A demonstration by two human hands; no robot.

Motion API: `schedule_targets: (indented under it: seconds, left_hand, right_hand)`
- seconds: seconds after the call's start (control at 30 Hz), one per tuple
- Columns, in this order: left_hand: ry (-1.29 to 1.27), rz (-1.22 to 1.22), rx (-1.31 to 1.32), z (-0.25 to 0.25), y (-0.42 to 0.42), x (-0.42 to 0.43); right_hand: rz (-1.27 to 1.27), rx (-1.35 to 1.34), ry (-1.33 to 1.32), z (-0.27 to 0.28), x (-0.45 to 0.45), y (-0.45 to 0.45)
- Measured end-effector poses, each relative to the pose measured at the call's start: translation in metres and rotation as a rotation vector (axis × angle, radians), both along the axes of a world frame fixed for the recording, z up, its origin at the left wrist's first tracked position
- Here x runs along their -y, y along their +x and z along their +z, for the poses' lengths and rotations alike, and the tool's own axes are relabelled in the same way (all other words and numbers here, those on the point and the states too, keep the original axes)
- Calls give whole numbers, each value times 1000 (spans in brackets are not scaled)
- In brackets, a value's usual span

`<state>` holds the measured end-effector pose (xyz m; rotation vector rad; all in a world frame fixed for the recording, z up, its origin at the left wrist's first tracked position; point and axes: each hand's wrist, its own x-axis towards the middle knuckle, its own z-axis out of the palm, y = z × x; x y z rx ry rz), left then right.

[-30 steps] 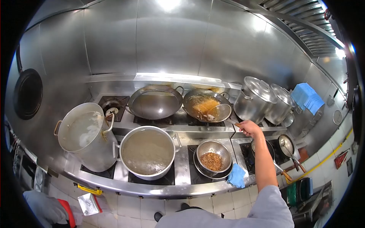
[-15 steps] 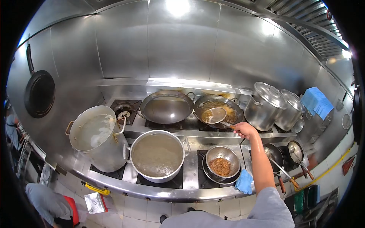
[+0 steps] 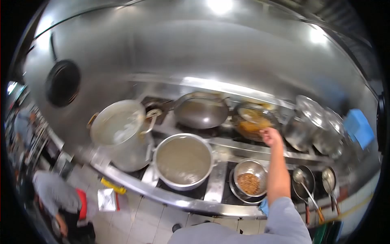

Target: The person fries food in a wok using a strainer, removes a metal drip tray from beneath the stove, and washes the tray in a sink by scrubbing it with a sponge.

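Observation:
My right hand [image 3: 269, 136] is closed around the handle of a strainer ladle, reaching over the back right wok [image 3: 240, 131]. The head of the strainer is blurred inside that wok, among golden-brown food in oil [image 3: 255, 123]. Below my forearm, at the front of the stove, a metal colander [image 3: 260, 171] holds small browned bits [image 3: 248, 184] and rests over a dark pan. A blue cloth [image 3: 264, 206] is partly covered by my arm. My left hand is out of view.
Left of the wok sit another large wok [image 3: 202, 116], a wide pot of liquid [image 3: 183, 160] and a tall stockpot [image 3: 122, 152]. Lidded pots [image 3: 298, 132] stand at right, with pans and ladles [image 3: 310, 199] in front. A person [image 3: 57, 193] bends at lower left.
The camera view has turned, so the stove appears shifted right and tilted, with blur. My right hand still grips the strainer, whose head has moved up and farther into the wok.

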<state>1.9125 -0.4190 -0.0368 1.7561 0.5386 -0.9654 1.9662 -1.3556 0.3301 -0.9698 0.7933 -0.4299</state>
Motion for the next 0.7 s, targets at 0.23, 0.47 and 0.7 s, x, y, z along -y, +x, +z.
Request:
schedule_targets:
  seconds: [0.23,0.47,0.7]
  left_hand:
    - [118,206,-68,-1,-17,28]
    - [130,121,-91,2,-11,56]
    - [59,52,-62,9,25,72]
  right_hand:
    - [-99,31,25,-33,52,-11]
    - [-191,-70,-198,-21,11,-28]
    - [-104,-81,-473,2,-25,-85]
